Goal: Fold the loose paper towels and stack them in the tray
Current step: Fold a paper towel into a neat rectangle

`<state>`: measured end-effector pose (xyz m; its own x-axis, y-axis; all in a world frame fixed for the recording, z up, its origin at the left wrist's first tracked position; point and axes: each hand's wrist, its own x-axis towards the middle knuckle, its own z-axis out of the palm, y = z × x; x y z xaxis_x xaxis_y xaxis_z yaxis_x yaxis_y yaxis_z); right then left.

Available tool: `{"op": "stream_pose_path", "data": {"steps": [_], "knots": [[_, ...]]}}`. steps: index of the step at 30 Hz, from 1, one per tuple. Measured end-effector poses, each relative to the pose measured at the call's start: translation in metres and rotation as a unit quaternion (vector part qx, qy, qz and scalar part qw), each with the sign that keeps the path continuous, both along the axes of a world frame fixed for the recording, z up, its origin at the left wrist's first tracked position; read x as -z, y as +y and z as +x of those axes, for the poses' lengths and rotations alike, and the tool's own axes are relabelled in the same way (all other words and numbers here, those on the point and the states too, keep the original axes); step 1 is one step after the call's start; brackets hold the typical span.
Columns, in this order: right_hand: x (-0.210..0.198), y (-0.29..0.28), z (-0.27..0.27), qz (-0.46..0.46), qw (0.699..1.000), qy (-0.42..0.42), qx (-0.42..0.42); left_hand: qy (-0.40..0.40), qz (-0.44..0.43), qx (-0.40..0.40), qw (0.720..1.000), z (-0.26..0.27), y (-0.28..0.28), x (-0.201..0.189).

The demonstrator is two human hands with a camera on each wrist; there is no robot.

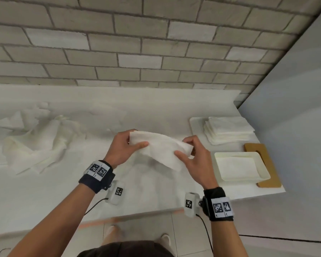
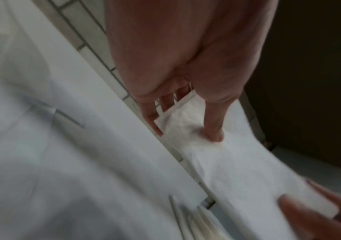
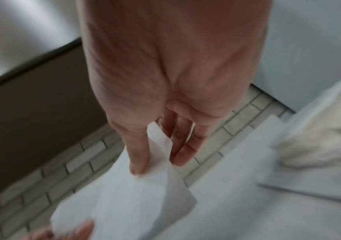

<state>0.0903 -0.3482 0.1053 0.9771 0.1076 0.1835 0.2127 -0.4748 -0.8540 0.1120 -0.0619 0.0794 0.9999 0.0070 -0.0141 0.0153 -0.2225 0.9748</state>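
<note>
Above the counter [image 1: 44, 191], both hands pinch a paper towel [image 1: 161, 147] by its ends.

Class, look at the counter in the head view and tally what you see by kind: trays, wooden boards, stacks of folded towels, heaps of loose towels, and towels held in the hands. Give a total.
Trays: 2, the flat tray and the deeper tray
Wooden board: 1
Stack of folded towels: 1
Heap of loose towels: 1
Held towel: 1
Total: 6
</note>
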Motion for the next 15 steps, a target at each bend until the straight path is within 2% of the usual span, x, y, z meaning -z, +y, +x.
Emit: {"op": "stream_pose_path", "data": {"steps": [4,7,11,13,15], "knots": [[0.060,-0.037,-0.018,-0.043,0.998,-0.003,0.035,0.026,0.024,-0.029,0.999,-0.019,-0.051,0.038],[0.074,-0.053,-0.026,-0.014,0.999,-0.020,0.042,0.016,0.005,-0.053,0.998,-0.035,-0.076,0.052],[0.095,-0.072,-0.028,-0.008,0.998,0.054,0.000,0.018,0.013,-0.064,0.998,-0.052,-0.098,0.068],[0.106,-0.075,-0.031,0.004,0.998,0.064,0.010,0.017,0.018,-0.082,0.996,-0.060,-0.105,0.076],[0.108,-0.073,-0.036,0.053,0.997,0.048,0.038,0.003,0.010,-0.103,0.995,-0.068,-0.112,0.078]]}}
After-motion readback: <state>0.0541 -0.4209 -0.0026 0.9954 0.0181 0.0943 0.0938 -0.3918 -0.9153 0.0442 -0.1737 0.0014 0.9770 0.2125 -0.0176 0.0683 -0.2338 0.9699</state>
